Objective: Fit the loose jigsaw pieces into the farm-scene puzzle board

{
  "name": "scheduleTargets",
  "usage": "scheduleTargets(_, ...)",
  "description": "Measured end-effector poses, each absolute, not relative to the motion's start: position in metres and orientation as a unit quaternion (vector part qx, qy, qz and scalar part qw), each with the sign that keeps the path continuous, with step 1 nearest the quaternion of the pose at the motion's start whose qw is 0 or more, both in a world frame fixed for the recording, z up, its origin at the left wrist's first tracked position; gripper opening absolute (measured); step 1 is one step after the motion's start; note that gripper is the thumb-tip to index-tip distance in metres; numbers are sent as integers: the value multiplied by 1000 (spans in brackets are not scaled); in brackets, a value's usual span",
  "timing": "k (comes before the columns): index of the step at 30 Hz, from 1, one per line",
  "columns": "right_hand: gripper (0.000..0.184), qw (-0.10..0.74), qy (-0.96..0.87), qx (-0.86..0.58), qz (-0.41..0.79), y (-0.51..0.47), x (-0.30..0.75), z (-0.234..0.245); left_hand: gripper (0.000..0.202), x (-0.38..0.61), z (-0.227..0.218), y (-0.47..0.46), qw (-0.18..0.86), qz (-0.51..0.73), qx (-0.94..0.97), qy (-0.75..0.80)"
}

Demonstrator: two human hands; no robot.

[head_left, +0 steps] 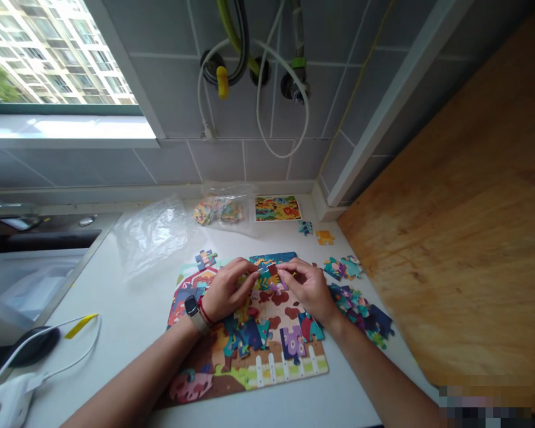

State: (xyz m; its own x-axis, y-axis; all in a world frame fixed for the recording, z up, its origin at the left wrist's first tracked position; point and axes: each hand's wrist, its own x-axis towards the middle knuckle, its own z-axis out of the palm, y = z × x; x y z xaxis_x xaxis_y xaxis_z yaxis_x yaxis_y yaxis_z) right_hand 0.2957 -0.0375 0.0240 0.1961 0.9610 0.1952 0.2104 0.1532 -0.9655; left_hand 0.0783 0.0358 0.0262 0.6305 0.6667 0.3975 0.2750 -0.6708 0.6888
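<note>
Small puzzle piece (271, 270), partly dark red, at the far half of the jigsaw sheet (274, 300), which serves as my landmark throughout. From my remote post I view the left hand (229, 288) and right hand (307, 286) meeting over it. On each, thumb and forefinger are drawn nearly together and appear to pinch opposite edges of the piece, probably so that it can be turned or aligned evenly; the contact itself is too small for me to confirm. Loose pieces (248, 336) lie on top of the sheet's near half, and a purple piece (293, 343) rests just above its printed fence. Right of the sheet I note a heap of pieces (354, 306), presumably kept there within easy reach of the right hand. Beyond the sheet's far edge, a picture card (277, 208) lies face up, plausibly as a reference; beside it a clear bag (223, 208) keeps further pieces together. A crumpled plastic bag (154, 235) occupies the table (134, 324) beyond the sheet's left corner.
</note>
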Motion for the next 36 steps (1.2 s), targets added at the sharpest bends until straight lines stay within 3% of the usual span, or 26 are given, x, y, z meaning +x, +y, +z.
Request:
scheduleTargets(6,27,529,-465,-555,442,-38,299,22,20,74,20,37,309,324,848,285)
scheduleTargets(10,29,535,-434,-557,464,-37,301,22,56,73,17,36,306,313,857,272)
scheduleTargets(17,35,528,-432,-559,472,-36,302,21,42,75,14,39,309,325,847,286)
scheduleTargets(21,33,581,-468,-561,358,-33,309,17,37,75,17,38,296,350,841,287)
scheduleTargets(28,32,610,-445,-599,266,-25,323,12,36,71,32,38,234,401,830,311)
scheduleTargets(36,33,595,-461,-603,265,-25,322,18,49,68,24,46,197,433,805,356)
